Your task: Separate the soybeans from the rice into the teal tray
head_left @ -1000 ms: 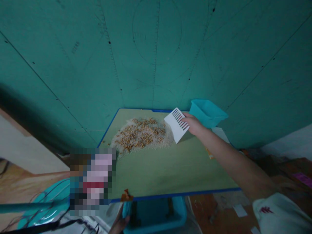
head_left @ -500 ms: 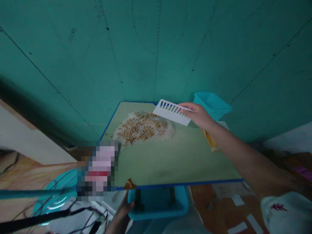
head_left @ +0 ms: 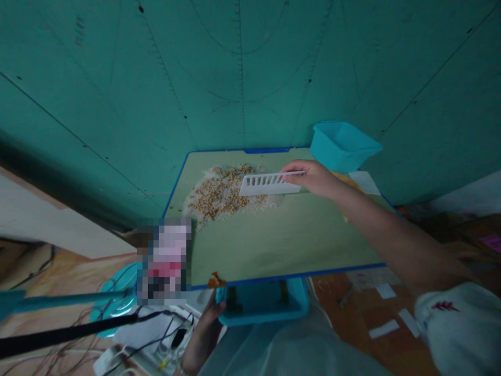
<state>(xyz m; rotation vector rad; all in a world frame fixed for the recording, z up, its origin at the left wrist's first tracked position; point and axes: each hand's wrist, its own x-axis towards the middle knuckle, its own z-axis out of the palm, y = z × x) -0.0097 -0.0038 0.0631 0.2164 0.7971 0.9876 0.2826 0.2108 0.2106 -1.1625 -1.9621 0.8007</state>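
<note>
My right hand (head_left: 305,176) pinches the right end of a white slotted plastic scraper (head_left: 270,189), which is tilted at the right side of a spread pile. That pile is white rice-like grains mixed with round tan beans (head_left: 215,193), lying on a pale green board (head_left: 266,243) with a blue rim. Whether the scraper's lower edge touches the grains, I cannot tell. Below the board's near edge, my left hand (head_left: 213,310) grips the left rim of a blue plastic tub (head_left: 266,316). Part of the tub is hidden under the board.
A turquoise bin (head_left: 344,146) stands at the board's back right, with a yellow packet (head_left: 344,180) and white paper (head_left: 365,183) nearby. A blurred-out device (head_left: 168,261) sits at the left edge. Cables and a turquoise stool (head_left: 117,297) are lower left. A green wall (head_left: 215,68) rises behind.
My right hand has brought the scraper left and down over the right part of the pile, tilting it more level. My left hand stays at the tub. The camera view has shifted slightly.
</note>
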